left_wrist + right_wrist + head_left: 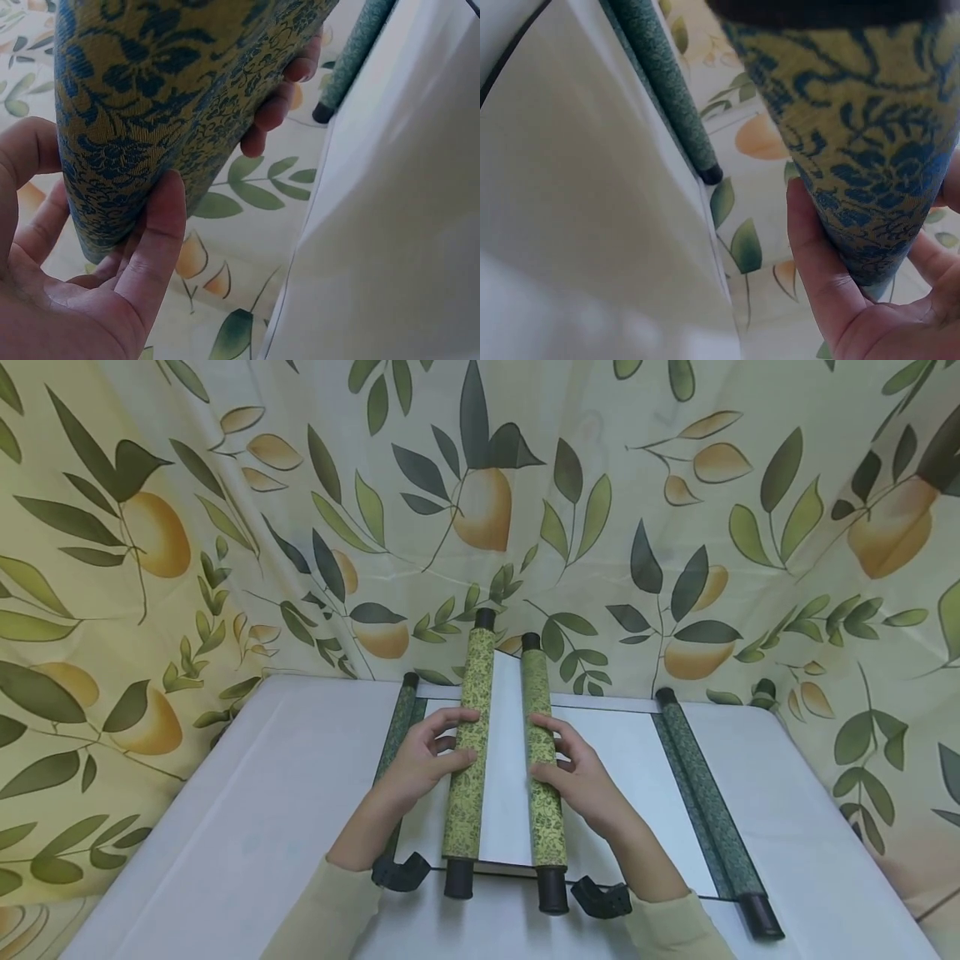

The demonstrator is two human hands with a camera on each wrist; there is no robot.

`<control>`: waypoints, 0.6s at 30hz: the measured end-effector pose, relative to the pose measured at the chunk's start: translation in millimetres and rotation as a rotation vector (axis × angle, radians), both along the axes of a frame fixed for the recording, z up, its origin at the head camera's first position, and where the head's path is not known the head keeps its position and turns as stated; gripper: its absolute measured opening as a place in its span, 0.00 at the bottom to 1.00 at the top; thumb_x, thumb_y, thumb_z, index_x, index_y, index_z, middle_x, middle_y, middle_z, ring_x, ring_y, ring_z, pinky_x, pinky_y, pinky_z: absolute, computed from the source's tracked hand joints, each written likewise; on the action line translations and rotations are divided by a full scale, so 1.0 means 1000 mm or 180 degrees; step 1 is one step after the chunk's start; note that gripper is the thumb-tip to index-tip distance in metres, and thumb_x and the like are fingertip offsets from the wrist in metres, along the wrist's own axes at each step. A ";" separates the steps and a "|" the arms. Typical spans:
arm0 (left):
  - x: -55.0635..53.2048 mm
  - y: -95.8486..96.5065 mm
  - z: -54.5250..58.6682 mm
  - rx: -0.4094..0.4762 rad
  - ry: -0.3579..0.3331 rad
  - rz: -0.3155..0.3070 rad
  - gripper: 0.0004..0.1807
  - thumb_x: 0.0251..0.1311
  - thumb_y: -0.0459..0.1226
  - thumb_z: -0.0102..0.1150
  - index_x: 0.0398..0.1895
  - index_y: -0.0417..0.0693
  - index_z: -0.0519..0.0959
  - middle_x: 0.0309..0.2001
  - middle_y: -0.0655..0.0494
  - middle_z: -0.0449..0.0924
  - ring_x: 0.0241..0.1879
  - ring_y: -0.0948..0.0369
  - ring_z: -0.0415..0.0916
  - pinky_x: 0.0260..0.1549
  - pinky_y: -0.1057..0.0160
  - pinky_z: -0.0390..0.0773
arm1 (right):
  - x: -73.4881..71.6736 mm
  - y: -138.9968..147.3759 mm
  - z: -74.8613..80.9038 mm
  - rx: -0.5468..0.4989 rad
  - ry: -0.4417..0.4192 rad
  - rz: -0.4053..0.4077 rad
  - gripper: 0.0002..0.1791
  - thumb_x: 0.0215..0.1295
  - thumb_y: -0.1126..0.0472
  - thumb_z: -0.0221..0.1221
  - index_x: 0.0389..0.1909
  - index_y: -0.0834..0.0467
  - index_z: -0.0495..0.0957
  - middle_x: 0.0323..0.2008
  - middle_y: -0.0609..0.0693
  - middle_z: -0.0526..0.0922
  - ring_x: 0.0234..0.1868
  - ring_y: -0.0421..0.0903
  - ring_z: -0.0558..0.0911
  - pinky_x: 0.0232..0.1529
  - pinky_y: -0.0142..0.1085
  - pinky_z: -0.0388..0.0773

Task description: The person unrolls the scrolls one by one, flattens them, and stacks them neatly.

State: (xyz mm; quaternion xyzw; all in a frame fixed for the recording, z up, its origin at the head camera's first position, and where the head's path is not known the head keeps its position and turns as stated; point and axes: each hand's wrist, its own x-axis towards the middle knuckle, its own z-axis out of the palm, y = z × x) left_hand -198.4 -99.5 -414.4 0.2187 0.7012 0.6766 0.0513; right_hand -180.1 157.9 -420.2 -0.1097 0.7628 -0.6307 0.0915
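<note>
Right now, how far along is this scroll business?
Done, apparently: the green scroll lies open on the table, its white sheet showing. In hand: the left hand and right hand each hold one roll of the yellow patterned scroll, a white strip between. Remaining, perhaps: opening or closing that scroll fully, as it's only partly unrolled.

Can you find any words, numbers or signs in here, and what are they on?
There are none to read.
The left yellow-green roll and right yellow-green roll have only patterns.
The white sheet between them shows no writing.
The printed cloth shows just fruit and leaves.
</note>
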 end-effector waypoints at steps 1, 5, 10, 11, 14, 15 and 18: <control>0.000 0.000 0.000 0.0000 -0.0024 0.0003 0.26 0.61 0.30 0.63 0.63 0.46 0.74 0.65 0.51 0.71 0.69 0.52 0.64 0.68 0.47 0.62 | 0.000 0.000 0.000 0.0005 -0.0008 -0.0005 0.36 0.68 0.63 0.59 0.73 0.41 0.61 0.71 0.61 0.61 0.58 0.61 0.78 0.47 0.46 0.81; 0.001 -0.001 0.001 0.0008 -0.0102 0.0012 0.26 0.62 0.31 0.63 0.64 0.47 0.73 0.66 0.51 0.70 0.69 0.50 0.65 0.68 0.46 0.61 | -0.001 0.001 -0.001 -0.0025 -0.0043 0.0031 0.36 0.68 0.62 0.61 0.73 0.39 0.61 0.70 0.62 0.62 0.58 0.61 0.78 0.47 0.46 0.81; 0.002 -0.001 0.003 0.0012 -0.0109 0.0024 0.26 0.61 0.30 0.63 0.64 0.46 0.73 0.66 0.51 0.69 0.69 0.51 0.65 0.69 0.47 0.61 | -0.001 0.002 -0.001 -0.0041 0.0009 0.0025 0.36 0.67 0.65 0.59 0.73 0.40 0.61 0.68 0.63 0.64 0.56 0.60 0.79 0.46 0.46 0.81; 0.002 -0.001 0.003 0.0019 -0.0100 0.0026 0.26 0.61 0.30 0.63 0.64 0.46 0.73 0.66 0.51 0.70 0.69 0.51 0.65 0.69 0.47 0.61 | -0.001 0.002 -0.001 -0.0048 0.0011 0.0012 0.36 0.67 0.66 0.58 0.73 0.40 0.61 0.66 0.64 0.65 0.55 0.60 0.79 0.46 0.46 0.81; 0.002 -0.001 0.004 0.0037 -0.0078 0.0020 0.26 0.61 0.30 0.64 0.63 0.45 0.74 0.66 0.50 0.70 0.68 0.53 0.66 0.69 0.48 0.61 | -0.001 0.002 -0.001 -0.0072 -0.0029 -0.0014 0.36 0.67 0.66 0.58 0.73 0.40 0.61 0.63 0.64 0.68 0.53 0.58 0.80 0.45 0.46 0.81; 0.002 -0.001 0.004 0.0040 -0.0073 0.0011 0.26 0.61 0.30 0.64 0.63 0.45 0.73 0.66 0.50 0.70 0.68 0.53 0.66 0.68 0.48 0.61 | -0.001 0.001 -0.001 -0.0073 -0.0050 -0.0010 0.36 0.67 0.65 0.59 0.73 0.40 0.61 0.63 0.64 0.68 0.53 0.57 0.80 0.44 0.46 0.82; 0.002 -0.002 0.005 0.0043 -0.0079 0.0002 0.26 0.61 0.30 0.64 0.63 0.44 0.73 0.66 0.50 0.70 0.68 0.52 0.66 0.68 0.49 0.62 | -0.001 0.001 -0.002 -0.0078 -0.0095 0.0014 0.37 0.67 0.63 0.62 0.73 0.40 0.61 0.64 0.64 0.67 0.53 0.57 0.80 0.44 0.46 0.82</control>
